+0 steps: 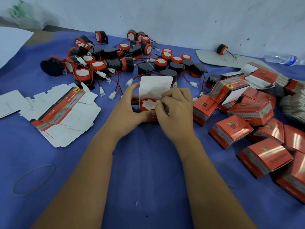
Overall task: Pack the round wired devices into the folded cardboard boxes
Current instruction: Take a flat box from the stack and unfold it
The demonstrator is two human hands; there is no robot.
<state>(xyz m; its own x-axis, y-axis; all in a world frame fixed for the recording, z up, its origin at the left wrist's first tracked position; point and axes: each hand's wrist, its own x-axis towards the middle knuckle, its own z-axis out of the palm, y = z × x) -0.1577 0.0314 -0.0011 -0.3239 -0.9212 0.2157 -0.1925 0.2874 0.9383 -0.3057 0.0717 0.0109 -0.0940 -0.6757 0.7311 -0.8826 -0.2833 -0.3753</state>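
An open red cardboard box stands at the middle of the blue table, its white lid flap raised. A round red and black device with a white centre sits inside it. My left hand grips the box's left side. My right hand curls over the box's right side, its fingers pinching at the device's edge or wire. A heap of loose round wired devices lies behind the box.
Flat unfolded box blanks lie at the left. Closed red boxes pile up at the right, with stacked flat blanks behind them. Two rubber bands lie near me. A water bottle rests by the wall.
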